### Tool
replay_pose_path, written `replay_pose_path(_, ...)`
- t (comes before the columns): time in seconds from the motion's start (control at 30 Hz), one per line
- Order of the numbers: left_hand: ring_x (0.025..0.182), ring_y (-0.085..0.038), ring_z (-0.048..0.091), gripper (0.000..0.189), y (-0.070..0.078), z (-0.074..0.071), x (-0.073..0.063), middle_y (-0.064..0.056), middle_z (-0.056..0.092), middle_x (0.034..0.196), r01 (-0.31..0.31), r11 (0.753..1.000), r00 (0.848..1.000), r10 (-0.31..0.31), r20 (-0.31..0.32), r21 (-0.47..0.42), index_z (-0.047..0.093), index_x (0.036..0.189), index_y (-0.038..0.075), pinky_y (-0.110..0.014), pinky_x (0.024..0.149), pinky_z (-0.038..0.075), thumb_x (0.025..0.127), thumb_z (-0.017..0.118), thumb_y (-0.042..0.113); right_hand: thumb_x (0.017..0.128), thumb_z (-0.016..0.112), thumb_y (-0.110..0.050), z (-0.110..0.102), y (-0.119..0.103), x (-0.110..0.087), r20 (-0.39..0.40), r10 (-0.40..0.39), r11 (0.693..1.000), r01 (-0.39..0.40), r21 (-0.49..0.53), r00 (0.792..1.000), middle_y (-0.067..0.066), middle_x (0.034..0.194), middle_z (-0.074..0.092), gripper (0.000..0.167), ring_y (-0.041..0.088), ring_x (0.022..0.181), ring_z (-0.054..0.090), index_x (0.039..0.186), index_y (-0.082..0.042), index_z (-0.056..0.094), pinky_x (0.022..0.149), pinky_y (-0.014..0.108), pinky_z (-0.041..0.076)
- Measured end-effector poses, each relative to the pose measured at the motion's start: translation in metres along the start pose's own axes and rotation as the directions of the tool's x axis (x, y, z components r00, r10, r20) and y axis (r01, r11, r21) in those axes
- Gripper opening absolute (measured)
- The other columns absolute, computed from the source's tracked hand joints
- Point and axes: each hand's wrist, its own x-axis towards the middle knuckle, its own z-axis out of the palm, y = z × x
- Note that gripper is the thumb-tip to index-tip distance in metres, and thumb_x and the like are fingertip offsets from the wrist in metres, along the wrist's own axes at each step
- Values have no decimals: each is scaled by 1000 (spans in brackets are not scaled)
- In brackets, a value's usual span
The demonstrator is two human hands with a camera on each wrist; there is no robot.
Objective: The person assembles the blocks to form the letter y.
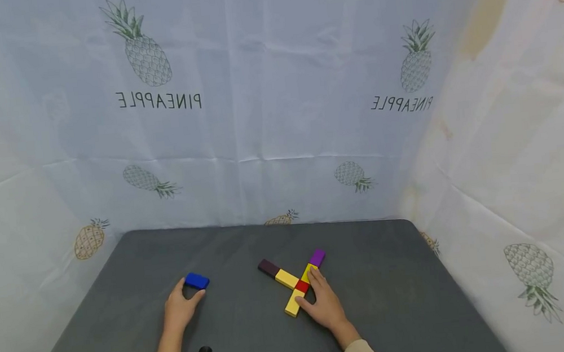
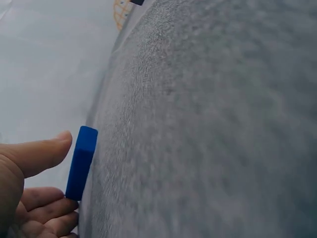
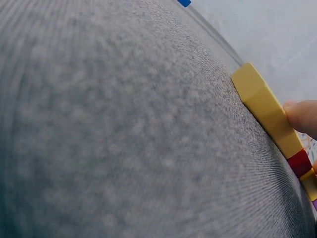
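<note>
A blue block (image 1: 197,281) lies flat on the dark grey tabletop, with my left hand (image 1: 180,309) right at it. The thumb and fingers of that hand are spread. In the left wrist view the fingertips meet the lower end of the blue block (image 2: 81,163), and a small gap shows at the thumb tip. My right hand (image 1: 325,303) rests on a joined row of blocks: its thumb touches the near yellow block (image 1: 292,307), and its fingers lie on the far yellow block (image 1: 307,272). Between those is a red block (image 1: 301,286); a purple block (image 1: 317,257) ends the row.
From the red block a side arm runs to the far left: a yellow block (image 1: 287,278), then a dark brown block (image 1: 269,267). Behind the grey table (image 1: 246,338) hangs a white curtain (image 1: 276,114) printed with pineapples. More curtain stands along both sides.
</note>
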Motion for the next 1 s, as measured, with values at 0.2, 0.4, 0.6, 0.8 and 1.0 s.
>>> replay_pose_path(0.2, 133, -55, 20, 74, -1, 1, 5, -38, 20, 146, 3, 1000, 1000, -3, 18, -15, 20, 146, -11, -65, 106, 24, 91, 60, 19, 86, 59, -56, -1, -2, 0, 36, 22, 1000, -23, 22, 999, 13, 154, 29, 82, 34, 141, 29, 145, -3, 37, 108, 55, 32)
replay_pose_path(0.4, 134, -54, 18, 71, -3, 1, 11, -37, 18, 147, -1, 1000, 1000, 1, 19, -12, 21, 146, -8, -65, 107, 23, 92, 60, 15, 86, 59, -55, -1, -2, 0, 28, 20, 1000, -20, 9, 999, 13, 154, 29, 82, 35, 140, 29, 145, -3, 37, 107, 55, 33)
replay_pose_path(0.6, 134, -54, 18, 71, -1, 1, 15, -36, 19, 147, -2, 1000, 1000, 2, 17, -21, 22, 146, -8, -65, 107, 22, 91, 61, 15, 86, 60, -55, -1, 0, 2, 8, 14, 1000, -15, 9, 1000, 12, 155, 28, 82, 35, 140, 29, 145, -4, 38, 108, 55, 33)
replay_pose_path(0.8, 134, -53, 21, 68, -2, 3, 17, -36, 22, 146, 1, 999, 1000, -1, -5, -50, 25, 144, -9, -64, 107, 24, 90, 62, 13, 86, 59, -56, 0, 1, 2, 7, 10, 1000, -10, -3, 1000, 12, 154, 29, 81, 34, 141, 29, 145, -4, 38, 108, 54, 33)
replay_pose_path(1.0, 133, -52, 24, 68, -5, 5, 16, -35, 26, 143, -8, 999, 1000, 8, -11, -53, 27, 142, -10, -63, 107, 24, 88, 64, 12, 86, 58, -57, 0, 2, 2, 20, 22, 1000, -22, 0, 1000, 13, 154, 29, 83, 34, 140, 30, 145, -4, 37, 107, 55, 34)
